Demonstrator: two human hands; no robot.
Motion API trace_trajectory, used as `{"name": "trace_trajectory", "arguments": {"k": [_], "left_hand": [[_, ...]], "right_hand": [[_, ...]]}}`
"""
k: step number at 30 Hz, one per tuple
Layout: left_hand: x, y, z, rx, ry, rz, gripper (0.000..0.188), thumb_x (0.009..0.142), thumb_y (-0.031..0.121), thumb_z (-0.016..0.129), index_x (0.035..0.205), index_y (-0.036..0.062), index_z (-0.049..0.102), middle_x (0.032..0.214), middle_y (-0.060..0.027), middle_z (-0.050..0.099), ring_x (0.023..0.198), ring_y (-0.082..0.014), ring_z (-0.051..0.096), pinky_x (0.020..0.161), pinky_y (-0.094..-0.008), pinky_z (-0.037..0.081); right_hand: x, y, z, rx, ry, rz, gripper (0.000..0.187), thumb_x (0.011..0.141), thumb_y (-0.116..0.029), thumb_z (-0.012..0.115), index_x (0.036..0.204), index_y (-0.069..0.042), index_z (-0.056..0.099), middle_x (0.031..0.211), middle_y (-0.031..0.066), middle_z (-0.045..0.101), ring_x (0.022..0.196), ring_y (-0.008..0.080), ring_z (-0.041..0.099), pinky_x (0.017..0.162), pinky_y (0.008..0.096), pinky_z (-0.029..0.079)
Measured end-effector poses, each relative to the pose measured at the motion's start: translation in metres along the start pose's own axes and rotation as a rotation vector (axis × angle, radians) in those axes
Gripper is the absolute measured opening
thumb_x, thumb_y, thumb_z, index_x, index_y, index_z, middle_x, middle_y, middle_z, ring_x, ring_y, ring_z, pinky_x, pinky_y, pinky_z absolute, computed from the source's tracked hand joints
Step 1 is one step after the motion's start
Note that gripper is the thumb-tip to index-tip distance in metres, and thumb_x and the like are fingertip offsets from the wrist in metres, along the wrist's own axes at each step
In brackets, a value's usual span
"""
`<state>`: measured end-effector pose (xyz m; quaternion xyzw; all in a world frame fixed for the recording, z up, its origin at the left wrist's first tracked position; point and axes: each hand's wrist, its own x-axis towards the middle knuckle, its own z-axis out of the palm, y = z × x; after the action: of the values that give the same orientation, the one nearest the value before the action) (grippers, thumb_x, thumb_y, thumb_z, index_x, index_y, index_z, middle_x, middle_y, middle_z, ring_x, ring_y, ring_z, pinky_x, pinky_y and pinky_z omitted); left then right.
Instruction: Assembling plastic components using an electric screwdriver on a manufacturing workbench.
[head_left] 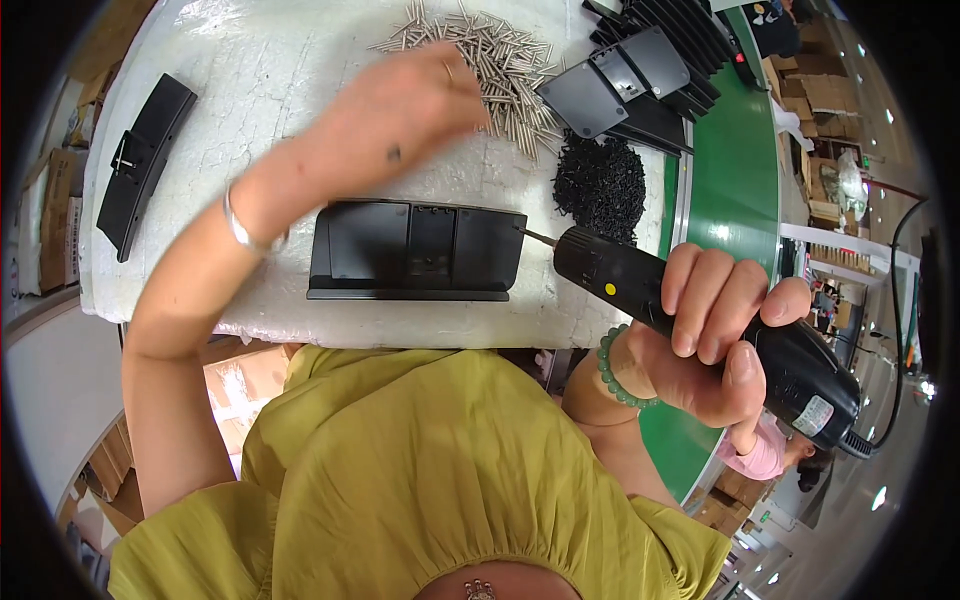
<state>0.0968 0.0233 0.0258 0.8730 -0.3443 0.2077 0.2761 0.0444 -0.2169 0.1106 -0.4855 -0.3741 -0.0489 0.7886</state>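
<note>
My right hand [715, 325] is wrapped round a black corded electric screwdriver [620, 278], whose thin bit points left at the right end of a black plastic panel [385, 247]. That panel lies lengthwise in front of me, with a recessed middle section and a raised near edge. Over the near side of a heap of silvery metal pins [515, 85] is my left hand [415, 110]. It is slightly blurred, and its fingers are turned down out of sight, so whether it holds anything is hidden.
A pile of small black screws [600, 185] lies right of the pins. Behind it are stacked black panels [612, 82]. Another black part [147, 165] rests far left on the white padded work surface [235, 75]. A green surface [735, 165] borders the right. The screwdriver's cord [896, 330] loops at far right, near a person in pink [762, 452].
</note>
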Motion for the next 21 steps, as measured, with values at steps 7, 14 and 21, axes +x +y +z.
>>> {"name": "trace_trajectory", "arguments": {"k": [7, 14, 21], "left_hand": [[0.014, -0.045, 0.008, 0.34, -0.165, 0.066, 0.006, 0.072, 0.006, 0.062, 0.076, 0.0033, 0.066, 0.076, -0.0039, 0.058, 0.084, -0.0223, 0.052, 0.075, -0.0328, 0.046], [0.014, -0.028, -0.003, 0.299, -0.162, 0.086, 0.009, 0.069, 0.006, 0.066, 0.077, 0.0028, 0.064, 0.072, -0.005, 0.057, 0.081, -0.0221, 0.053, 0.072, -0.0335, 0.047], [-0.047, 0.035, -0.027, -0.181, 0.067, -0.322, 0.011, 0.072, 0.003, 0.066, 0.081, 0.0073, 0.064, 0.074, -0.0061, 0.062, 0.073, -0.025, 0.058, 0.062, -0.0322, 0.048]], "right_hand": [[-0.003, -0.002, -0.004, 0.013, 0.0, 0.006, 0.032, 0.078, -0.01, 0.057, 0.104, -0.009, 0.04, 0.061, 0.0009, 0.046, 0.051, 0.0137, 0.048, 0.057, 0.03, 0.04], [-0.005, -0.003, -0.004, 0.033, 0.035, 0.016, 0.032, 0.077, -0.009, 0.056, 0.105, -0.009, 0.04, 0.062, 0.0007, 0.046, 0.052, 0.0138, 0.048, 0.057, 0.0301, 0.04], [0.005, 0.011, 0.006, -0.003, -0.032, 0.076, 0.028, 0.075, -0.016, 0.053, 0.1, -0.009, 0.045, 0.061, -0.0047, 0.045, 0.051, 0.006, 0.043, 0.056, 0.0238, 0.035]]}}
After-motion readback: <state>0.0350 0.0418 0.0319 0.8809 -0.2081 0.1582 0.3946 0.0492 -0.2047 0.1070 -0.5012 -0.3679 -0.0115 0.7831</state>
